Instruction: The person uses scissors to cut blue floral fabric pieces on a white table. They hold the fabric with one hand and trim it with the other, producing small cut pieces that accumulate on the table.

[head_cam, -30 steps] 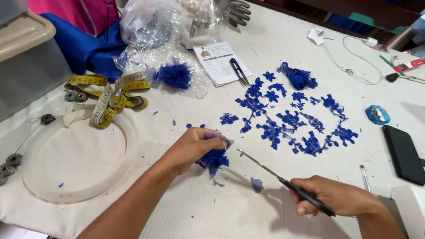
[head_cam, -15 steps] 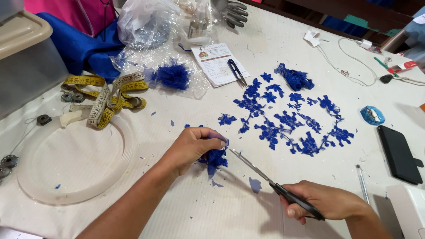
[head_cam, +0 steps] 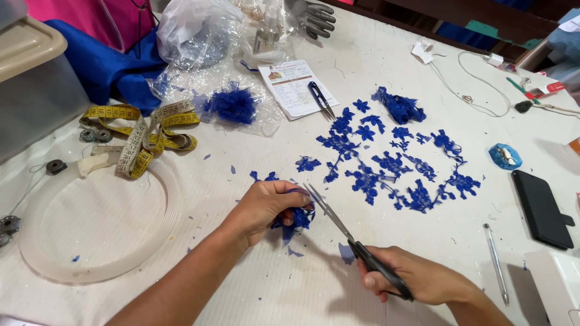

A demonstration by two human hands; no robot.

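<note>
Closest to the camera, the right hand (head_cam: 417,281) is wrapped around the black handles of the scissors (head_cam: 353,241), blades pointing up and left toward the lace. Compared with a second ago that hand has slid left and the blade tips have moved in, so they're now right at the blue lace piece (head_cam: 296,216) instead of sitting off to its right. Blades look slightly parted, hard to be sure. To me that reads as the trimming being mid-snip rather than just lining up

The left hand (head_cam: 266,205) is pinched shut on that lace piece, holding it down on the white bench (head_cam: 241,290), pretty much where it was before

Left of it there's a pale hoop (head_cam: 36,253) lying flat, with a yellow tape measure (head_cam: 142,136) heaped at its far edge. Right of the hands, a pen (head_cam: 496,261) and a black phone (head_cam: 541,208)

Further out in the middle, the cut blue lace motifs (head_cam: 393,163) are laid out in a loose ring, with small thread snips (head_cam: 320,99) on a paper card beyond them, and crumpled clear plastic bags (head_cam: 199,36) at the far left
</note>
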